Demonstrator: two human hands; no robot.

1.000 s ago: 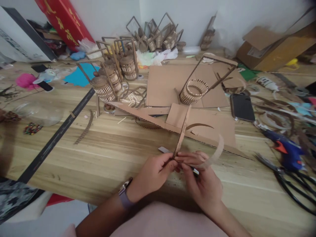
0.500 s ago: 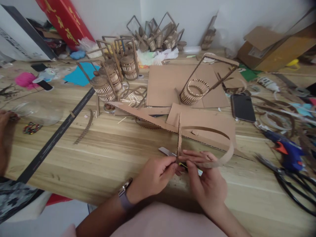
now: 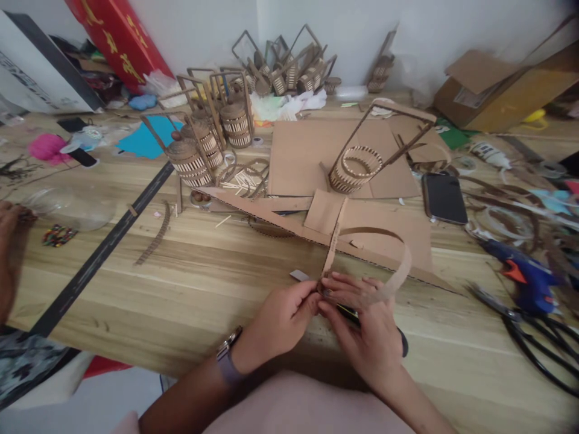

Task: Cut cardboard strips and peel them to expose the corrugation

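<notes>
My left hand (image 3: 292, 316) pinches the near end of a narrow cardboard strip (image 3: 335, 238) at the front of the table. My right hand (image 3: 368, 322) meets it there, its fingertips closed on the same end. The strip runs up and away, then loops back to the right over my right fingers. Beneath my hands lies a utility knife (image 3: 299, 276), its blade showing at the left and its dark handle end at the right. Just beyond my hands is a cut cardboard sheet (image 3: 384, 241). A small round basket with a tall handle (image 3: 357, 169) stands on cardboard farther back.
Scissors (image 3: 511, 313), a blue glue gun (image 3: 531, 277) and a phone (image 3: 444, 198) lie at the right. Several lidded baskets (image 3: 192, 163) stand at the back left. A long black strip (image 3: 108, 241) crosses the left side, near another person's hand (image 3: 9, 229).
My right hand has shifted left and turned palm-down, closing in on the strip's end beside my left fingers. The strip's upright part now leans right, and its loop has moved left.
</notes>
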